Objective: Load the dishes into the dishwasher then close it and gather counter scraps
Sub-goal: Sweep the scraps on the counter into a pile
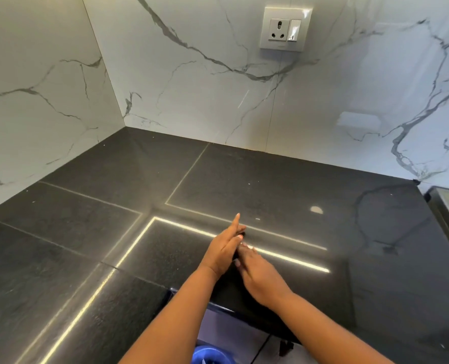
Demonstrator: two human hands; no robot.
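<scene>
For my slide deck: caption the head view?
Both hands meet, fingers straight, low over a dark counter in a marble-walled corner.

White veined marble walls (191, 74), wall socket (285, 28).

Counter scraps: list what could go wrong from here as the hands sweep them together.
1. The left hand and right hand work close to the front edge of the black counter; crumbs pushed that way may drop to the floor.
2. Small white specks lie beyond the fingertips, scattered and faint on the glossy stone, so some could be missed.
3. The pale spot to the right sits outside the current sweep; it may be only a reflection.
</scene>
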